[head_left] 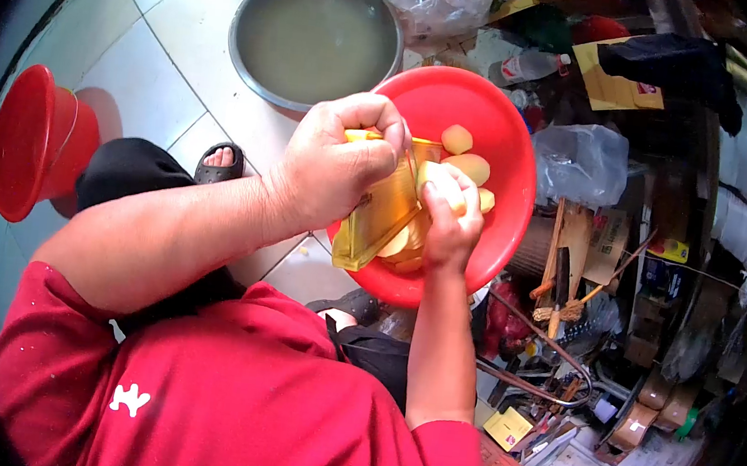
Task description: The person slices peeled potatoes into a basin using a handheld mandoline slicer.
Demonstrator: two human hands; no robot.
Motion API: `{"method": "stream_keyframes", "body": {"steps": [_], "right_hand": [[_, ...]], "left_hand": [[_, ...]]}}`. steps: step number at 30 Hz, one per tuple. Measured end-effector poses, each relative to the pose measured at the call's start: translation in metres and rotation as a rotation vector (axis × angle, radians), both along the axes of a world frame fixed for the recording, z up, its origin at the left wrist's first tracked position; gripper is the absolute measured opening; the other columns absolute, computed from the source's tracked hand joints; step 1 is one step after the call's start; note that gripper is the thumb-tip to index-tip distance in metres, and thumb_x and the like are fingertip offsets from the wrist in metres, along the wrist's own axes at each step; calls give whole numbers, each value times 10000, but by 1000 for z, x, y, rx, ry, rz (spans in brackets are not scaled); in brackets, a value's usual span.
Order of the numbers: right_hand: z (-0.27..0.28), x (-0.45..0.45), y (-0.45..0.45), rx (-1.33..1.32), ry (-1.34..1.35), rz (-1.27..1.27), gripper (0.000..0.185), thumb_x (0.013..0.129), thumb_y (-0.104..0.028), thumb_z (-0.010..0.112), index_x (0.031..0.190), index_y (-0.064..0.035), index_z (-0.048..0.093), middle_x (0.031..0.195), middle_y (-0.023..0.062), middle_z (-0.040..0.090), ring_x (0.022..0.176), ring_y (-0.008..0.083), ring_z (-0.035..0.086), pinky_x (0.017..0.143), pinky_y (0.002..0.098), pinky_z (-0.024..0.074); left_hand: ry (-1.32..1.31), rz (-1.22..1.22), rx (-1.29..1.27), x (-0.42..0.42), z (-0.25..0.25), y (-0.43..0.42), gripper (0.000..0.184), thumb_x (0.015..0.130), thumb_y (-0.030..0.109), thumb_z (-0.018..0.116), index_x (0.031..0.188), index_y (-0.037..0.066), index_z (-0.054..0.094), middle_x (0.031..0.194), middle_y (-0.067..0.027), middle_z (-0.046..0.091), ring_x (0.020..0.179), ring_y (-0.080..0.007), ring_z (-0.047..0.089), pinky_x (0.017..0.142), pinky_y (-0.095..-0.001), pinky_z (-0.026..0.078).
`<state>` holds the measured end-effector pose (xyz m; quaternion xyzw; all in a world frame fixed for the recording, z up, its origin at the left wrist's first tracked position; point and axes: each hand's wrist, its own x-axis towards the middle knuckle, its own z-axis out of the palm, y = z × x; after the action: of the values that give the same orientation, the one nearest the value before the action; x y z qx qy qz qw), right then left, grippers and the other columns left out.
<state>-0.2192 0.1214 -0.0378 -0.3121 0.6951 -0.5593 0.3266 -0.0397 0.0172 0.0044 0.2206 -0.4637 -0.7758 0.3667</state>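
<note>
My left hand [338,155] is closed around the upper end of a yellow slicer [373,219], which slants down into a red basin [516,134]. My right hand [453,225] grips a peeled potato [431,174] close against the slicer's right side; fingers hide part of it. Whether the potato touches the blade I cannot tell. Whole peeled potatoes [467,165] lie in the basin to the right of the slicer. Pale potato slices [396,243] show under its lower part.
A metal basin of cloudy water [316,40] stands on the tiles beyond the red one. At left is a red bucket [23,142]. Clutter fills the right side: a plastic bottle [529,66], a clear plastic bag [581,162], a knife [561,280] and tape rolls [636,424].
</note>
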Motion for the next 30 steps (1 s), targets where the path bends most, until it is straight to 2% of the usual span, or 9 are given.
{"method": "stream_keyframes", "body": {"steps": [4,8,12,15,18,20,24,26,30], "right_hand": [[35,47,13,-210,150,95,415,773,-105,704,1149,11,570,1047,110,621,971,190,599,860,311,482],[-40,-30,-1,14,161,-40,353,801,-105,675,1109,25,563,1019,99,635,927,177,609,846,299,483],[10,10,6,-22,141,89,423,800,-109,692,1171,28,542,1045,98,630,972,184,605,880,304,479],[34,43,12,-128,194,130,443,792,-135,699,1179,18,549,1072,108,624,934,183,610,836,313,496],[-20,-6,-2,3,174,-52,375,794,-123,694,1126,9,579,970,90,645,882,169,612,807,302,498],[-31,-21,-3,18,103,-68,378,781,-127,707,1115,3,585,992,90,641,900,171,608,822,302,494],[30,41,11,-125,161,105,406,788,-123,696,1151,8,571,1072,103,617,937,178,597,860,308,484],[25,49,13,-217,177,102,402,788,-131,698,1144,5,571,1072,109,620,935,180,600,848,307,487],[-20,-9,-10,52,75,-66,350,805,-110,691,1116,2,575,1031,94,625,931,170,599,829,289,488]], "left_hand": [[-62,1,-70,1,1,2,104,706,115,538,774,43,506,906,-61,545,892,-152,501,846,-269,394],[-47,-15,-60,0,1,0,105,706,114,539,775,41,507,902,-61,540,897,-152,500,847,-270,391],[-26,10,-39,-1,-2,1,101,709,111,537,777,40,511,904,-62,541,903,-151,499,850,-267,387],[-2,77,-18,-3,2,2,11,742,19,520,733,14,518,753,3,547,709,-78,484,646,-235,437],[7,84,-41,-1,2,2,9,743,18,518,735,14,520,758,2,551,717,-76,487,657,-231,436],[-34,-11,-86,0,-1,0,83,724,100,533,784,45,518,904,-56,539,904,-146,498,855,-267,388],[1,-3,18,0,-1,1,87,725,103,538,786,44,518,910,-57,541,907,-145,498,856,-268,389],[-16,6,-59,1,-5,1,83,723,100,536,784,46,520,913,-53,543,902,-144,497,850,-265,390],[-30,-9,-34,1,1,1,85,721,100,536,784,45,521,909,-55,542,901,-144,496,848,-268,392]]}}
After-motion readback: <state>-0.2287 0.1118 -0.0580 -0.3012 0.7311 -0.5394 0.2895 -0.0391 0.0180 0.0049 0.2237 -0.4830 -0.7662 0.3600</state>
